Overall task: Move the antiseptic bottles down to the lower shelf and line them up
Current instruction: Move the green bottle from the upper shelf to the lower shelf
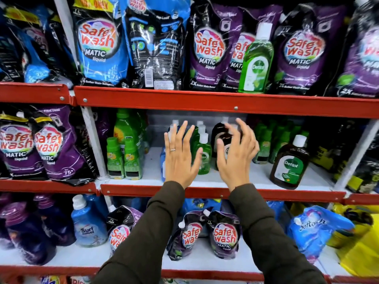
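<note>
A green Dettol antiseptic bottle (256, 60) with a white cap stands on the upper shelf among purple pouches. On the middle shelf (205, 190) stand several green Dettol bottles (203, 154) in a row, a dark brown one (224, 138) behind my hands, and a brown Dettol bottle (290, 163) alone at the right. My left hand (179, 154) is open with fingers spread in front of the green row, holding nothing. My right hand (236, 154) is open, fingers curled loosely, in front of the dark brown bottle. A blue bottle is partly hidden behind my left hand.
Safe Wash pouches (98, 42) fill the upper shelf and the left of the middle shelf. Small green-capped bottles (123, 158) stand left of my hands, more green bottles (264, 140) at the right. The bottom shelf holds pouches (224, 235) and a Surf Excel bottle (87, 224).
</note>
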